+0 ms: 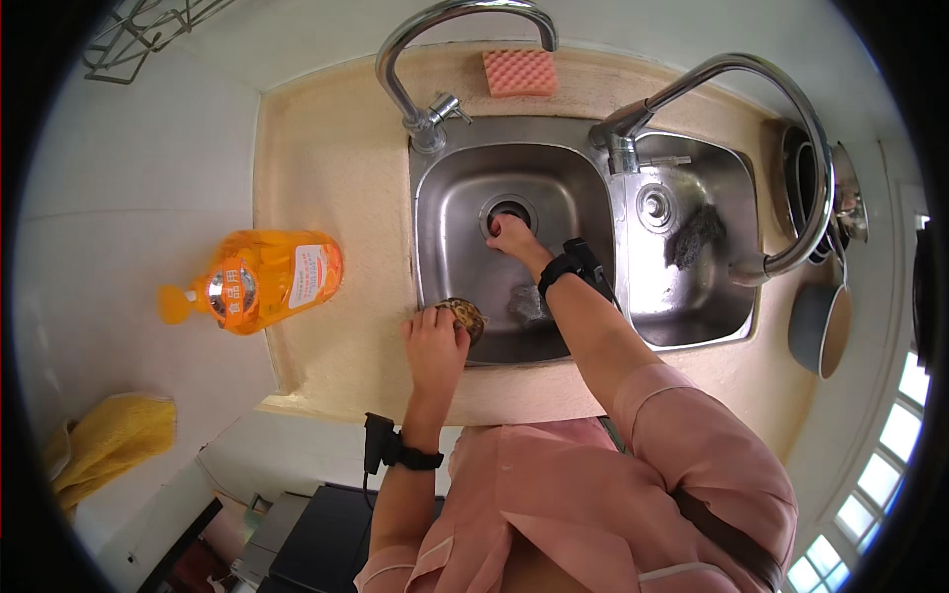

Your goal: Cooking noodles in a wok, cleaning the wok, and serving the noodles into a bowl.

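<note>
My right hand (511, 233) reaches into the left steel sink basin (452, 193), its fingers curled at the dark drain opening (519, 210). Whether those fingers grip something there is hidden. Near the basin's front left corner, my left hand (434, 337) holds a round, brown patterned object (467, 320), whose exact kind I cannot tell. A clear, crumpled-looking patch (528, 304), perhaps plastic or water, lies on the basin floor between my hands. Black bands with small devices are on both wrists.
An orange detergent bottle (278, 280) lies left of the sink. Behind stand a curved faucet (426, 130) and a pink sponge (520, 73). The right basin holds a dark scouring mesh (695, 236), with another tall faucet (623, 137) arching over it. A saucepan (808, 330) is at the right.
</note>
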The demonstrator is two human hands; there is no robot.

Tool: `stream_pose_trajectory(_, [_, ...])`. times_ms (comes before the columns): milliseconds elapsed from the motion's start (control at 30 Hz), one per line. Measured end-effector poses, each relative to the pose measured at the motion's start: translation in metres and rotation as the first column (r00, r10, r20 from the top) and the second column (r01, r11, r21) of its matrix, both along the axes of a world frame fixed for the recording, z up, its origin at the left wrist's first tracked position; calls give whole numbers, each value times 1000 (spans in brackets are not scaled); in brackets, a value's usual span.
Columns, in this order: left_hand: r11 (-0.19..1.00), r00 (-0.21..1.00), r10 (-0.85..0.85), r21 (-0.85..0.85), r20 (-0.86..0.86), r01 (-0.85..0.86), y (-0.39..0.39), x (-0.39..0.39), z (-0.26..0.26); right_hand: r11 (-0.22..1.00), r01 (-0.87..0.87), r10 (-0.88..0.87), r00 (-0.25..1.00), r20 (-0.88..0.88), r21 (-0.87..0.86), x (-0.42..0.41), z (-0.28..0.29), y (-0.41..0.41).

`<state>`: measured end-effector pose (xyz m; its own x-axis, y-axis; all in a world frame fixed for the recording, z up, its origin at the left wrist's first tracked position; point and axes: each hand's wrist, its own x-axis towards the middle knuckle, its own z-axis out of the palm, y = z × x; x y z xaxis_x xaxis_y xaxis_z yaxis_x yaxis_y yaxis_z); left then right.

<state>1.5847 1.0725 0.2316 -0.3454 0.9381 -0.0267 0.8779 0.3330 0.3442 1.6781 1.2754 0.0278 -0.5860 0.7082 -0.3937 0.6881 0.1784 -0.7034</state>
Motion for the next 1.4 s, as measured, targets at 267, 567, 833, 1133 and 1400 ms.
stream_pose_trajectory(267, [999,1000,15,-42,0,-15,16,6,-5,997,-63,65,996,-59,39,9,3,15])
stream_pose_trajectory(567, [1000,1000,16,14,-26,-16,28,2,-12,994,98,-107,938,-330,-43,14,171,2])
stream_pose_trajectory(833, [995,999,30,94,18,-32,43,9,0,939,-115,-76,849,-523,-324,31,269,-47])
stream_pose_trajectory(1133, [995,998,47,82,34,-49,34,6,5,977,-181,131,927,-352,-114,36,221,-36])
stream_pose_trajectory(1400, [995,998,50,86,31,-53,18,9,2,956,258,-232,957,-176,140,-5,71,14])
